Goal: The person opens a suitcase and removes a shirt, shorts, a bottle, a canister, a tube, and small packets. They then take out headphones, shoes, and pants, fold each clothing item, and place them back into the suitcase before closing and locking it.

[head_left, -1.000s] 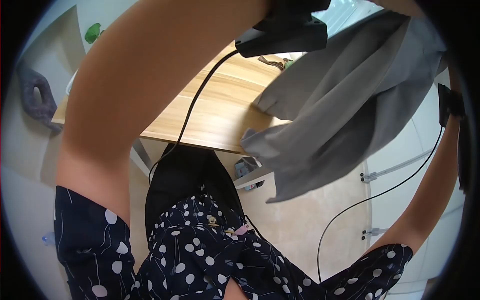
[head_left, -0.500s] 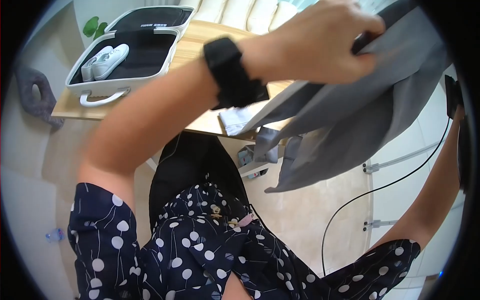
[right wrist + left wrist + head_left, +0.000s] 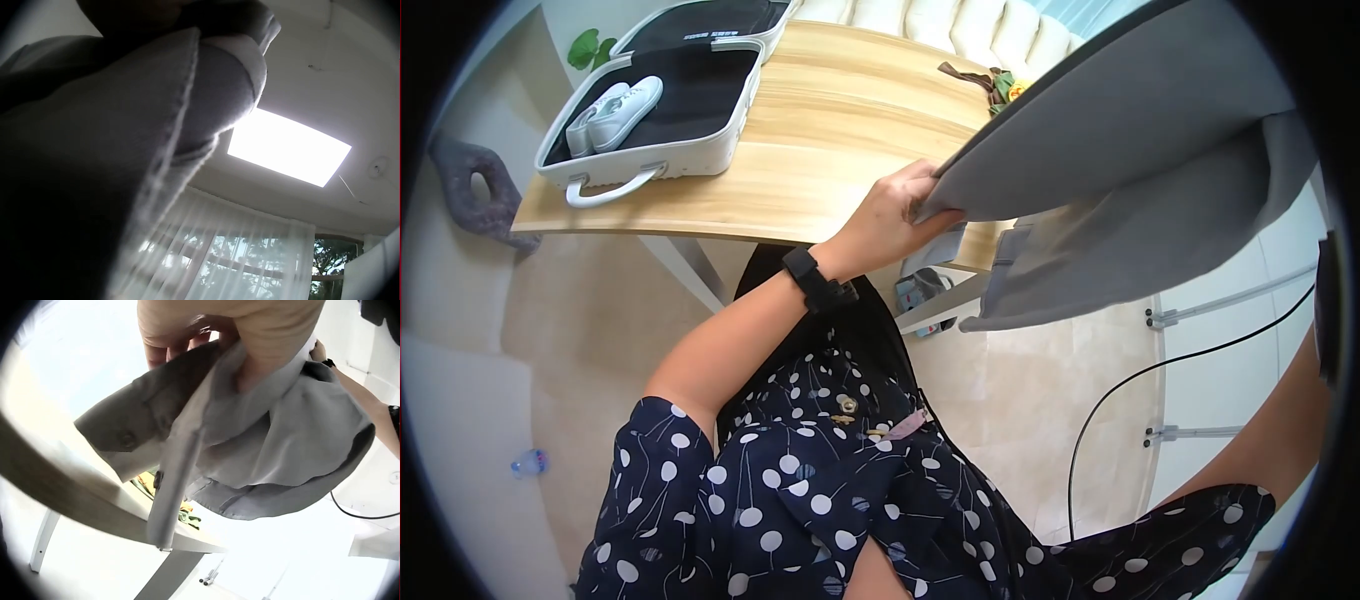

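Note:
A grey shirt (image 3: 1120,170) with buttoned cuffs is stretched between the two hands, raised above the table's right end. My left hand (image 3: 897,212) pinches one edge of it. In the left wrist view, the thumb and fingers of that hand grip the cloth close to a cuff (image 3: 128,419) with a button, which hangs down beside the table edge. My right hand (image 3: 319,351) holds the shirt's far end up high. That hand lies outside the head view, and cloth and shadow mostly hide it in the right wrist view.
On the wooden table (image 3: 840,130) an open white suitcase (image 3: 725,150) holds a pair of white shoes (image 3: 622,115). Flowers (image 3: 1005,90) lie at the table's back right. A cable (image 3: 1120,385) hangs by the right arm. A purple neck pillow (image 3: 475,190) is at far left.
The left hand has swung down and toward the body, from high over the table to its front edge, bringing the shirt's edge with it. The suitcase has come into view. The right arm stays raised.

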`<move>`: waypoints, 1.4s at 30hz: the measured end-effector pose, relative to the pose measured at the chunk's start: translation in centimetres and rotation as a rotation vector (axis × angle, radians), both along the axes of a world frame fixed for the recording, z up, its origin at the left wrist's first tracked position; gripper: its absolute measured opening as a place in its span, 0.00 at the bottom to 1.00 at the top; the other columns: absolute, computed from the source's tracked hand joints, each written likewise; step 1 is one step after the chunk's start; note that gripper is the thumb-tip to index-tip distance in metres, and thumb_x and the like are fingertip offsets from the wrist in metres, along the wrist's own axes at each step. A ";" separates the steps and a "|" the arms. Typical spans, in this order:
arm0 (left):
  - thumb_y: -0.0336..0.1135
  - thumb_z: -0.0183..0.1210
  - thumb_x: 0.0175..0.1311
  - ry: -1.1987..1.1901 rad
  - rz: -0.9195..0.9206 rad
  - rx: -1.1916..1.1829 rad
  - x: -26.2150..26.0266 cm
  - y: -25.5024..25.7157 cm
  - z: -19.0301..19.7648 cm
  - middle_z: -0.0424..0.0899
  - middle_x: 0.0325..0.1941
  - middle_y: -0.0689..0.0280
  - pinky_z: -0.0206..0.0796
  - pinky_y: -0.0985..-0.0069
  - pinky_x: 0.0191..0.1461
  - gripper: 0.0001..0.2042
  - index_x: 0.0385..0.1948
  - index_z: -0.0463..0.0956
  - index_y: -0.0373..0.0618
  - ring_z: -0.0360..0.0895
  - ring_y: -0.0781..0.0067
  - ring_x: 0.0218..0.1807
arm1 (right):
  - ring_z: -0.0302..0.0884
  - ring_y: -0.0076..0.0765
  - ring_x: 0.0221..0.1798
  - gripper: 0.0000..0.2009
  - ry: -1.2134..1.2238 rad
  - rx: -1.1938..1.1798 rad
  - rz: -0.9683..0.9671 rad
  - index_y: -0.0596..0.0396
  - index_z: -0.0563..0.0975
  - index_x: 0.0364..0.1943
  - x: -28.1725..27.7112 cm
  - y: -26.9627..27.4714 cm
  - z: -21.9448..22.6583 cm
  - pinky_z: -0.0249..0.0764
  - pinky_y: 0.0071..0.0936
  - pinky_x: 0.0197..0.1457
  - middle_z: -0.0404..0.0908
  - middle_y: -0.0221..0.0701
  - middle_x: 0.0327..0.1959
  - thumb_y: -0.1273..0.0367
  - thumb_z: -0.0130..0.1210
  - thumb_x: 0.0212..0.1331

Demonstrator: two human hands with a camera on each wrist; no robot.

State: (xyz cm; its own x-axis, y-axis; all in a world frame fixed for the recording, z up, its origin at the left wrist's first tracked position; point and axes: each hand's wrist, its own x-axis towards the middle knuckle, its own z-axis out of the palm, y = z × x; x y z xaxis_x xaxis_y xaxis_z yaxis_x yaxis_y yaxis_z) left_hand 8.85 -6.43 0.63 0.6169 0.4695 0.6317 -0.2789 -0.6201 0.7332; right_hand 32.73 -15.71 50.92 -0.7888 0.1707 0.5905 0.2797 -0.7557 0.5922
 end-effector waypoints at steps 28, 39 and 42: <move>0.33 0.58 0.62 0.003 -0.459 -0.397 2.0 -2.0 -3.2 0.80 0.32 0.68 0.65 0.80 0.36 0.10 0.34 0.79 0.33 0.72 0.83 0.32 | 0.81 0.40 0.28 0.24 0.559 -0.068 0.277 0.58 0.77 0.33 8.0 -9.3 2.9 0.77 0.38 0.29 0.83 0.37 0.30 0.56 0.70 0.35; 0.43 0.56 0.65 -0.249 -0.022 -0.482 -10.7 6.3 2.4 0.77 0.26 0.77 0.64 0.86 0.33 0.11 0.29 0.78 0.47 0.71 0.88 0.29 | 0.77 0.60 0.36 0.21 0.581 0.068 -0.020 0.66 0.77 0.36 11.6 -10.3 -2.2 0.72 0.52 0.39 0.79 0.53 0.35 0.58 0.48 0.54; 0.55 0.46 0.68 -0.358 -0.123 -0.709 -20.8 12.2 6.7 0.76 0.47 0.64 0.64 0.76 0.51 0.24 0.51 0.70 0.44 0.72 0.74 0.47 | 0.75 0.66 0.39 0.22 0.708 0.143 -0.120 0.68 0.77 0.37 14.8 -10.3 -3.6 0.71 0.56 0.42 0.77 0.58 0.37 0.58 0.42 0.59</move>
State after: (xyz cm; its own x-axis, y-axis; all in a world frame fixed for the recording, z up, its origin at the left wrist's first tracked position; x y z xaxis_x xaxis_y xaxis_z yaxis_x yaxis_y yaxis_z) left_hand -11.95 5.72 7.29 0.5066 0.7748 0.3781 -0.6077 0.0098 0.7941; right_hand 47.51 -26.03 47.33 -0.1905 0.1150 0.9749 0.4693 -0.8616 0.1933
